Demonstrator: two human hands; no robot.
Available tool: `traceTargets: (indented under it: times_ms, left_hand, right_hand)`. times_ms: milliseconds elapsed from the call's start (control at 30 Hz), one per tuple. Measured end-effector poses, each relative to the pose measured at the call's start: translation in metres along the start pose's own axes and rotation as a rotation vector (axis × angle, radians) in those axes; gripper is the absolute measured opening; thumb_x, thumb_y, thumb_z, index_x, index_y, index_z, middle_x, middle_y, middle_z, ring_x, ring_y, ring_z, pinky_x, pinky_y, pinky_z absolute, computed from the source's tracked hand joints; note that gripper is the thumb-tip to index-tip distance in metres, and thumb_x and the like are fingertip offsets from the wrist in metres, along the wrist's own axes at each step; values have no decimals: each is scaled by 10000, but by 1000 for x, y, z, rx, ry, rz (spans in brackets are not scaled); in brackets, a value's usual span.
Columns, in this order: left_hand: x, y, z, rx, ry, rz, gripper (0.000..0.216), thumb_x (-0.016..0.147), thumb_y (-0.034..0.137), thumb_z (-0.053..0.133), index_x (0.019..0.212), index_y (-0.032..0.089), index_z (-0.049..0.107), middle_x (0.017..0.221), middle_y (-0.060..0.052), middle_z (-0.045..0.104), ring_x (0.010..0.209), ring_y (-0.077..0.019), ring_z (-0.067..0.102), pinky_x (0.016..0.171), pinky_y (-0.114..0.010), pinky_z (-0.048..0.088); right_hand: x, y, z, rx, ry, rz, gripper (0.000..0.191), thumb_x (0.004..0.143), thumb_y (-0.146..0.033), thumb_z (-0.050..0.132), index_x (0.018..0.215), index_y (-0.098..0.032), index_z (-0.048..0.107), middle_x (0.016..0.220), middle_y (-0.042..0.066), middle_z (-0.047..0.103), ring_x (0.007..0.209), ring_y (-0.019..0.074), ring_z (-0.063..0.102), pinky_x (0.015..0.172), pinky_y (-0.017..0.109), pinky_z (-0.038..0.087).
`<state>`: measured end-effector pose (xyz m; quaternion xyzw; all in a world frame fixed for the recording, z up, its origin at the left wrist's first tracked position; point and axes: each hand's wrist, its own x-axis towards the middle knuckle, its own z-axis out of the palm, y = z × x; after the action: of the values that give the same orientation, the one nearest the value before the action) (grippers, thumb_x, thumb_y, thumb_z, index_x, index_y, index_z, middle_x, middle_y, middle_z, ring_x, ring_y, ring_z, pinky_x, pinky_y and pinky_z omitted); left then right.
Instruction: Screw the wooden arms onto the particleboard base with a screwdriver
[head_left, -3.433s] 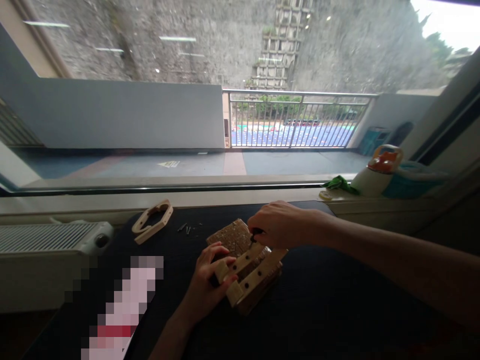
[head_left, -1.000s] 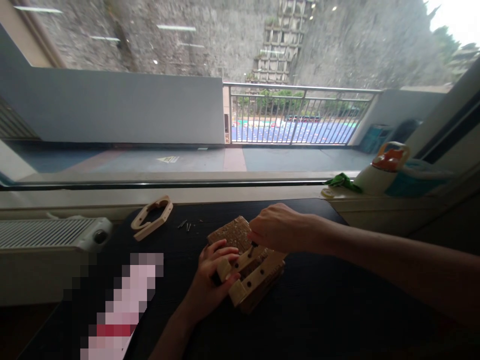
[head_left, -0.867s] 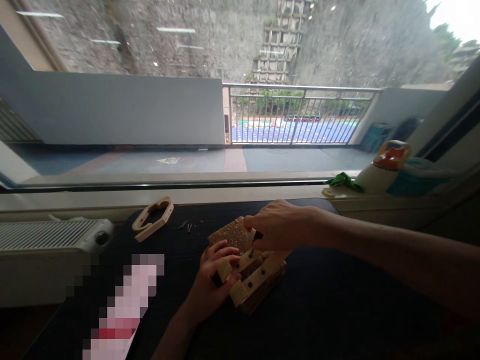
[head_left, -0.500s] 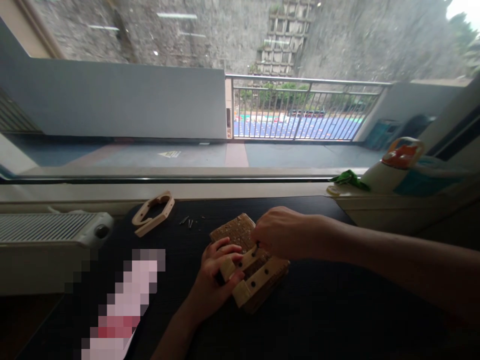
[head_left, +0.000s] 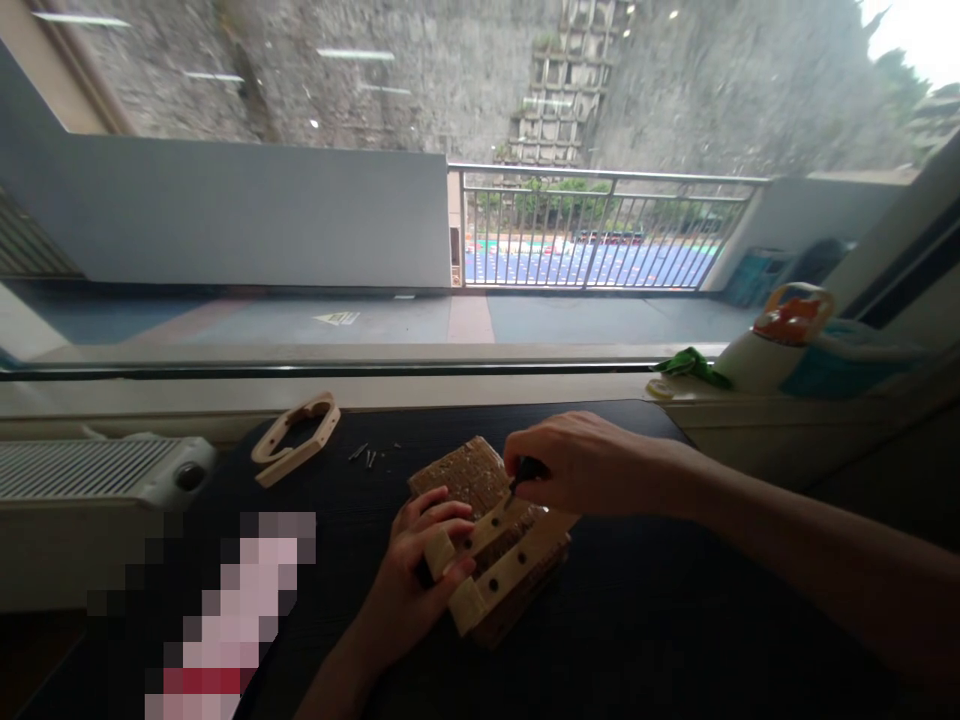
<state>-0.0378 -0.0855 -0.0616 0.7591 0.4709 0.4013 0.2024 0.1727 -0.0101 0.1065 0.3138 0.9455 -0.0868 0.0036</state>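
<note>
A pale wooden frame (head_left: 513,566) with dark round holes along its bars lies on a rough brown wooden block (head_left: 463,470). My left hand (head_left: 424,548) is closed around the frame's near left end, thumb on one side and fingers spread over the other, some on the block. My right hand (head_left: 574,462) is curled around a black-handled tool (head_left: 533,467) with a thin shaft pointing down at the frame's far bar. The palm hides part of the handle, and the tip is too small to make out.
A second pale wooden frame (head_left: 330,425) lies at the back left of the black table (head_left: 360,540). Beside it are several small metal screws or nails (head_left: 370,459). A pixelated pink item (head_left: 240,600) lies at left. A green cloth (head_left: 691,366) and a white jug (head_left: 765,355) stand on the windowsill.
My right hand has turned and lifted slightly, so the black handle and thin shaft now show. My left hand keeps its grip on the frame. The whole view has shifted a little.
</note>
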Motion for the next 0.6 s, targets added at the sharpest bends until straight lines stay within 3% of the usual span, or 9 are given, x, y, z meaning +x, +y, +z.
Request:
traceTargets:
  times_ms: [233,600]
  left_hand:
    - [-1,-3,2,20,-9,-3,261,784,207,593,1038,266,587,1178,-33,585,1254,-240,361,1012,-467,373]
    - [-1,-1,0,65,-11,-4,255,774,212,600,1024,261,599,1166,-45,603,1240,-264,389,1006,-501,368]
  right_hand:
    - [3,-2,22,98,170,68,176,844,-313,438,771,-195,546,625,-27,554,539,79,397,531,227,218]
    - [13,1,39,14,225,70,148,827,-258,404,728,-187,489,574,-28,507,505,81,332,526,250,193]
